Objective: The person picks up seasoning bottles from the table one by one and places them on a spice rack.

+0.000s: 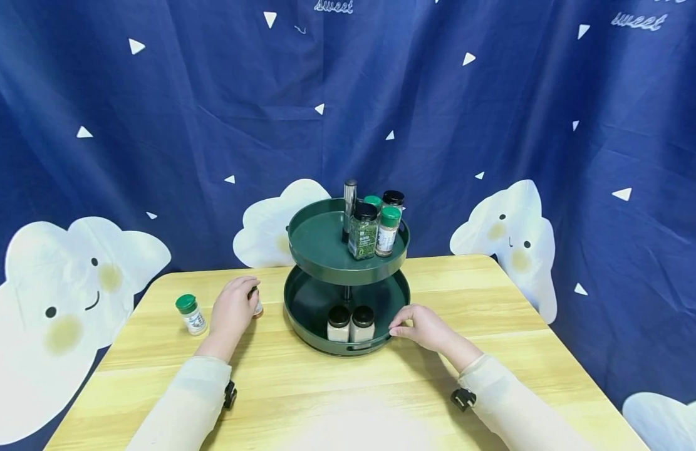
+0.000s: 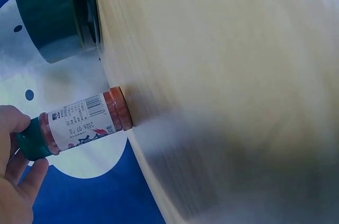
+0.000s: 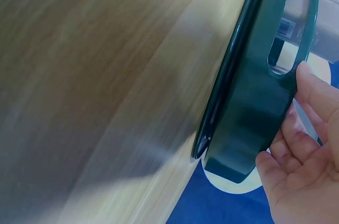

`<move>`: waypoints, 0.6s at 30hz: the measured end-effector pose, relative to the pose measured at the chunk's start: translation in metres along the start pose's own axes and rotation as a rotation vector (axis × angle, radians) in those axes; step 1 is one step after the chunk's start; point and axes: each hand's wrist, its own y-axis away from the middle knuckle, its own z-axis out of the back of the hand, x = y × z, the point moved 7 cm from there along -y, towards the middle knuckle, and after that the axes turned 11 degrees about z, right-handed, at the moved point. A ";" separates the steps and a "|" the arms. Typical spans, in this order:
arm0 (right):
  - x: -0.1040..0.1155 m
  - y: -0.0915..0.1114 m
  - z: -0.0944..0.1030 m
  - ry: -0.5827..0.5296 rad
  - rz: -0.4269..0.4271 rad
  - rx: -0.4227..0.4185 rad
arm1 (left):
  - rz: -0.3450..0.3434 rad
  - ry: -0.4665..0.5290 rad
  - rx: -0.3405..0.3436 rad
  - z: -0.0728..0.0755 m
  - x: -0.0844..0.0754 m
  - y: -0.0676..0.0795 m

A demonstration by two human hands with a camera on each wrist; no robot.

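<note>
My left hand [image 1: 235, 305] holds a spice jar [image 2: 85, 123] by its green cap, thumb on one side and fingers on the other. The jar has a white barcode label and reddish contents, and its base is right at the tabletop; in the head view my hand hides most of it. To the right stands a dark green two-tier round rack [image 1: 348, 274]. My right hand [image 1: 421, 326] pinches the rim of its lower tier, beside a handle slot. Two black-capped jars with pale contents, a left one [image 1: 338, 324] and a right one [image 1: 362, 324], stand in that tier.
Another green-capped jar [image 1: 192, 315] stands on the wooden table [image 1: 280, 401], left of my left hand. On the upper tier are a black-capped jar of green flakes [image 1: 363, 235], a green-capped jar [image 1: 388, 233] and others behind. A blue curtain [image 1: 212, 94] hangs behind the table.
</note>
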 end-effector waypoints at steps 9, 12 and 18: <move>-0.001 0.000 -0.002 -0.005 0.000 0.006 | -0.003 0.007 -0.015 0.003 0.002 0.000; -0.002 0.000 -0.002 -0.005 -0.003 0.005 | -0.004 0.002 -0.014 0.003 0.002 0.001; -0.002 0.000 -0.001 0.007 -0.005 0.003 | -0.004 -0.003 -0.001 0.003 -0.001 0.003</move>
